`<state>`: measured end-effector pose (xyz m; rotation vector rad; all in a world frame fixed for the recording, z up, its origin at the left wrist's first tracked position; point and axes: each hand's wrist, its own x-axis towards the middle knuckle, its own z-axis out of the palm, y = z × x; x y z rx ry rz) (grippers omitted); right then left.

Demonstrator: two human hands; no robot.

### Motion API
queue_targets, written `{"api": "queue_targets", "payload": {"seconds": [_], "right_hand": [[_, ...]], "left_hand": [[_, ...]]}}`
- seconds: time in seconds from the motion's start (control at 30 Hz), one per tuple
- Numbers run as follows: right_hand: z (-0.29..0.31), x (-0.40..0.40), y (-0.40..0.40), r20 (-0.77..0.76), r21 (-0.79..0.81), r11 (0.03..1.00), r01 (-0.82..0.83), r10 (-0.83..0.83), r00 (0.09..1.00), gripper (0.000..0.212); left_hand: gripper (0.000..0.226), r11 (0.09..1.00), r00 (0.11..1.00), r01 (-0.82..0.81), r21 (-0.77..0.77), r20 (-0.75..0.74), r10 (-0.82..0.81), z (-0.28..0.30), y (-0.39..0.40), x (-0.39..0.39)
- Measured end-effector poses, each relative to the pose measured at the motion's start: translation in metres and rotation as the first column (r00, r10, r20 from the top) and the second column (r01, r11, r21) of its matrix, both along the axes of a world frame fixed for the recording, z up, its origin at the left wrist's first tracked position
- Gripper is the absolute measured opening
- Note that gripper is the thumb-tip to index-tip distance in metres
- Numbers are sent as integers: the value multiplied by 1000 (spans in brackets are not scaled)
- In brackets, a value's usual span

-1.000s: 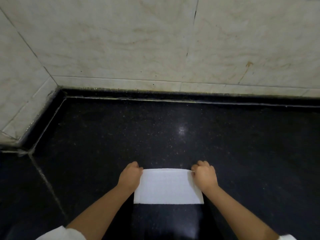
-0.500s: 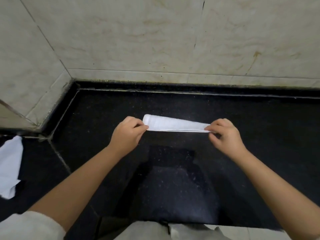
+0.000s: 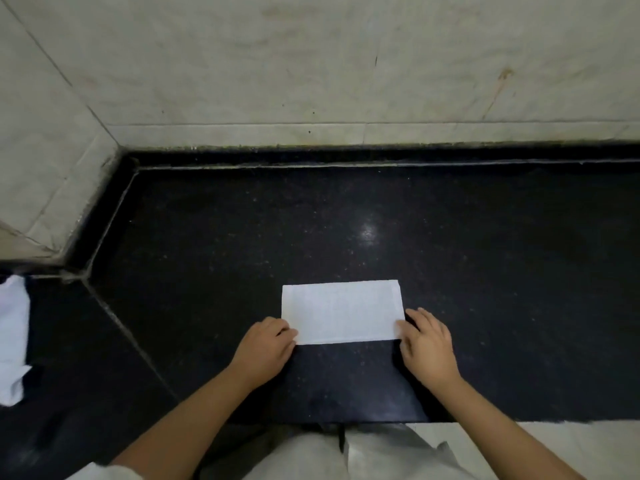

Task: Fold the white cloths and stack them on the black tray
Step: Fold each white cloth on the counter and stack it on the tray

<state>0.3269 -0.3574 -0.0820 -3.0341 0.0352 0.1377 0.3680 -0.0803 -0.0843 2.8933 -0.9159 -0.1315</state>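
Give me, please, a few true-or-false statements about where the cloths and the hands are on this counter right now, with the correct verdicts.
1. The folded white cloth lies flat on the black counter. True.
2. The left hand is at the cloth's near left corner. True.
3. The right hand is raised high above the counter, far from the cloth. False: it is down at the cloth's near right corner.
4. A second, crumpled white cloth sits at the far left edge of the view. True.
5. The folded cloth leans upright against the tiled wall. False: it lies flat, well apart from the wall.
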Motion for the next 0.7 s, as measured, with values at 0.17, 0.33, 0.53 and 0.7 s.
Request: {"api": "queue_targets", "payload": {"seconds": [0.17, 0.33, 0.53, 0.7], "right_hand": [[12, 11, 22, -241, 50, 917, 395, -372, 896, 34], [13, 22, 34, -327, 38, 882, 470, -434, 840, 31], [15, 29, 39, -316, 76, 830, 552, -505, 803, 23], [13, 31, 37, -402, 304, 608, 734, -617, 677, 30]], "left_hand": [[39, 966, 965, -255, -27, -75, 253, 8, -26, 18], [61, 915, 879, -323, 242, -281, 385, 2, -37, 26], [63, 911, 871, -329, 248, -294, 395, -3, -41, 34], [63, 914, 866, -326, 241, -311, 391, -3, -40, 34]]}}
